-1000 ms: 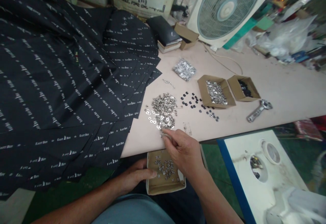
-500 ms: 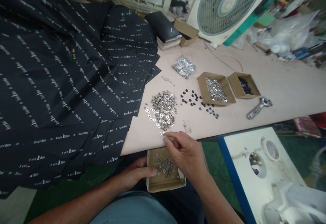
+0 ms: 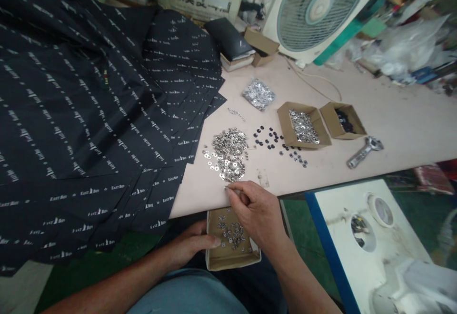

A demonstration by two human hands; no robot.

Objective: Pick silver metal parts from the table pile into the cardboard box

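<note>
From my head view, I have the bare right hand (image 3: pixel 257 211) palm down, its index finger and thumb brought together in a pinch, the other fingers curled behind that grip. The bare right forearm (image 3: pixel 303 276) slants up to it from the lower right. Left of the pinch and lower, the bare left hand (image 3: pixel 191 245) points its thumb inward; its fingertips are hidden. The bare left forearm (image 3: pixel 114 280) reaches in from the lower left.

I'm getting modest, greenish indoor light, with glints flashing off the metal pieces (image 3: pixel 230 143) and blur softening the outer edges.
</note>
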